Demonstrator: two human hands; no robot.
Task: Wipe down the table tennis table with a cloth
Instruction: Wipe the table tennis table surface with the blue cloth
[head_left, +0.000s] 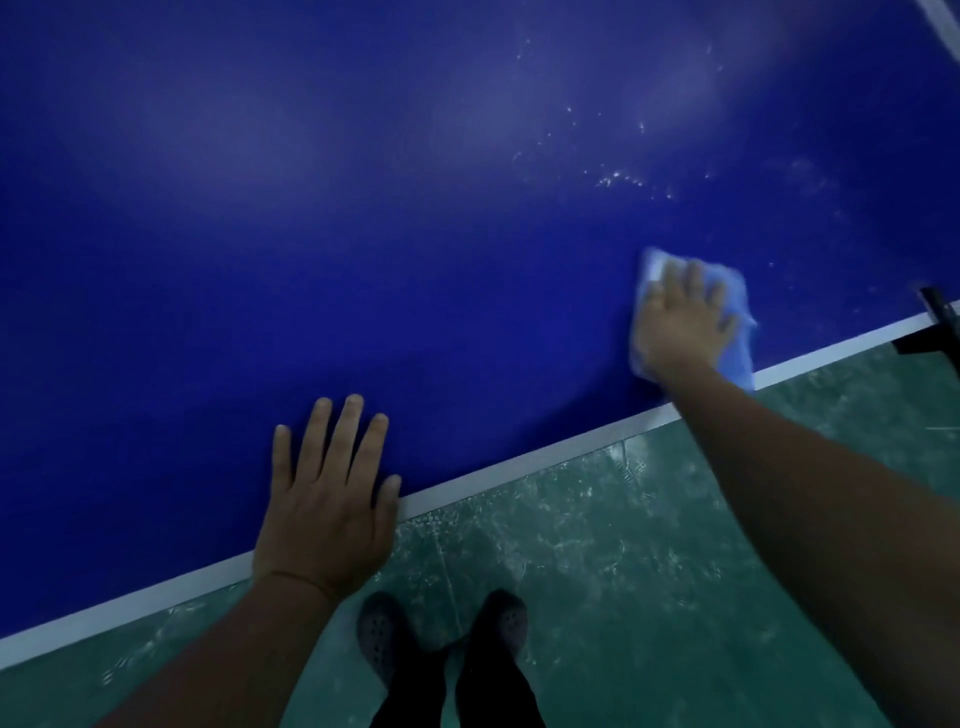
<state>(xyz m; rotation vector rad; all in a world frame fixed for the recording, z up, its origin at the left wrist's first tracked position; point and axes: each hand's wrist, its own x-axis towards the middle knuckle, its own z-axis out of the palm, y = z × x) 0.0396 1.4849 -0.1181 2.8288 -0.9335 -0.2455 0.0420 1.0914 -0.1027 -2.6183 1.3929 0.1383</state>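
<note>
At the right of the head view the right hand (680, 317) presses a light blue cloth (735, 353) flat, fingers straight and slightly spread, on the blue surface (363, 234) near its white edge, while the left hand (327, 499) rests flat at lower centre, fingers apart.

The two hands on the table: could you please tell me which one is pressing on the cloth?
The right hand, flat on the light blue cloth near the white edge line. The left hand rests bare on the blue table.
</note>
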